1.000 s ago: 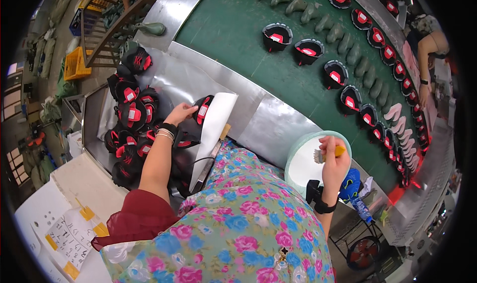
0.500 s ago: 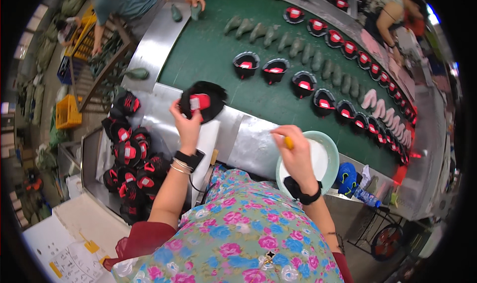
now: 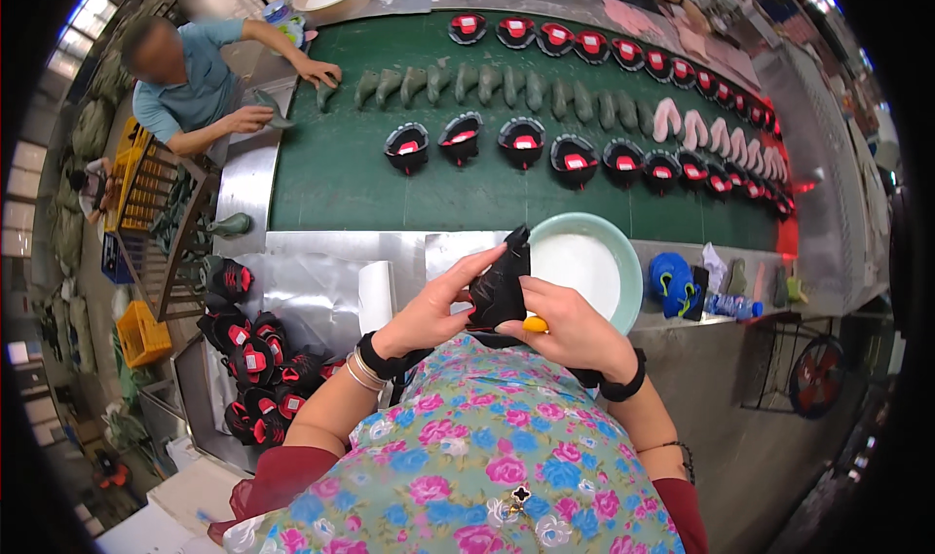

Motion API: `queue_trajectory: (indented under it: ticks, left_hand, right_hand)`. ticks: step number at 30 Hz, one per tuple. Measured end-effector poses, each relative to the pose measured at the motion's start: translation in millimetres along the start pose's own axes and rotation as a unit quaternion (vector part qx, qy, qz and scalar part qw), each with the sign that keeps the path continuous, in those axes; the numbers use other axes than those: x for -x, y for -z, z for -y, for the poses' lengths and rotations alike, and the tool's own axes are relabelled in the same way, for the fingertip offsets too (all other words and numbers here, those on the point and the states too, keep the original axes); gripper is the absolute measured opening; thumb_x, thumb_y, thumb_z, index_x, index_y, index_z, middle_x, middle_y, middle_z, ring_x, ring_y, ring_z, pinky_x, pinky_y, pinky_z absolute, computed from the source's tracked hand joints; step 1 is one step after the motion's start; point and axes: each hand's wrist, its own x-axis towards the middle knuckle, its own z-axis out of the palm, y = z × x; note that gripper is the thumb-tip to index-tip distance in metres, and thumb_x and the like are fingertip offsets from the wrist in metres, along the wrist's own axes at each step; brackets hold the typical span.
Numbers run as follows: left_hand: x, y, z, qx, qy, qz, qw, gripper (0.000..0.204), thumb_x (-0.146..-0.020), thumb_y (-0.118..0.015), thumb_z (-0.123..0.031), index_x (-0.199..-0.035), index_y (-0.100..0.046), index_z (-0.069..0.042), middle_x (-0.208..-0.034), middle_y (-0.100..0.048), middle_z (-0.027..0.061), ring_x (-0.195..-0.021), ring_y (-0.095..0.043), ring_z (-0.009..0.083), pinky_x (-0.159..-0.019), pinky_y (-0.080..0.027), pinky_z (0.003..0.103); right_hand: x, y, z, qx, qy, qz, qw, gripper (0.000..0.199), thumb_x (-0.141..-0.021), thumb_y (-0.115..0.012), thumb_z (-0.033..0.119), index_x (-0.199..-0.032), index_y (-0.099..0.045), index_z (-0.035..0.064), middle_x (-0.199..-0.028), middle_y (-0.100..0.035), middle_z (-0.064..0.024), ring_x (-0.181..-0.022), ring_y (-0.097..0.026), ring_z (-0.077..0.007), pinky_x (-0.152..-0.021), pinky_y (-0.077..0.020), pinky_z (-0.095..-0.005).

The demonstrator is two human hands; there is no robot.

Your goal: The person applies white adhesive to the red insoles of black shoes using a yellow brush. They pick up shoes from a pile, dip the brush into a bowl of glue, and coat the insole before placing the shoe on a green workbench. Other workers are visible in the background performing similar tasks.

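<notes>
Black upper: a black fabric shoe upper [image 3: 502,286] is raised between the 2 hands, above the near table edge and just left of the bowl.
Change: 0.5 s ago the left hand held it alone and the right hand was at the bowl; now both hands meet on it, so the work seems to have moved to 2-handed handling.
Left hand: the left hand [image 3: 433,306] is partly closed, fingers and thumb pinching the upper's left side.
Right hand: the right hand [image 3: 575,325] is curled around a yellow-handled brush [image 3: 535,324], fingertips at the upper's right edge; the bristles are hidden.
Bowl: a round pale-green bowl [image 3: 628,272] with white contents stands beside the right hand.
Metal table: the shiny metal table [image 3: 307,247] bears a white sheet [image 3: 376,296]; a heap of black-and-red uppers [image 3: 256,359] lies at the left.
Green surface: the flat dark-green work surface [image 3: 331,184] bears 2 rows of black-and-red uppers [image 3: 575,160], with dark-green foot-shaped forms [image 3: 488,84] and pink sole-shaped pieces [image 3: 695,130] between.
Room: a co-worker in a blue shirt [image 3: 190,77] handles forms at the far left; a yellow plastic crate [image 3: 143,335] and a round floor fan [image 3: 816,377] stand below table height.
</notes>
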Motion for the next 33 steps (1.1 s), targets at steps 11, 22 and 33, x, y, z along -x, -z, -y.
queue_trajectory:
  ticks: [11, 22, 33]
  left_hand:
    - [1, -59, 24, 0.071, 0.064, -0.039, 0.995, 0.073, -0.091, -0.04, 0.016, -0.157, -0.023, -0.01, -0.146, -0.047, 0.0106, -0.123, -0.054, 0.0165, -0.107, -0.041, 0.031]
    - [40, -56, 56, 0.097, 0.243, 0.07, 0.963, 0.04, -0.09, -0.043, 0.012, -0.121, -0.063, -0.005, -0.148, -0.048, 0.013, -0.132, -0.049, 0.0216, -0.108, -0.04, 0.031]
    - [12, -59, 119, 0.351, 0.263, -0.069, 0.896, 0.059, -0.1, -0.041, -0.001, -0.153, -0.022, -0.017, -0.145, -0.047, 0.0161, -0.117, -0.062, 0.0353, -0.081, -0.062, 0.049]
  right_hand:
    - [54, 16, -21, 0.048, -0.171, 0.107, 0.978, 0.023, -0.09, -0.07, 0.027, -0.098, -0.067, 0.0051, -0.079, -0.066, -0.0167, -0.075, -0.064, -0.0396, -0.066, -0.0493, -0.0423]
    - [155, -24, -182, 0.003, -0.393, -0.353, 0.849, 0.025, -0.084, -0.076, 0.026, -0.086, -0.075, 0.0015, -0.081, -0.07, -0.0158, -0.07, -0.067, -0.0297, -0.068, -0.0527, -0.0359]
    - [157, -38, -194, 0.041, -0.34, -0.364, 0.866, 0.022, -0.077, -0.079, 0.015, -0.094, -0.076, 0.0022, -0.089, -0.073, -0.0165, -0.079, -0.072, -0.0279, -0.074, -0.0557, -0.0332]
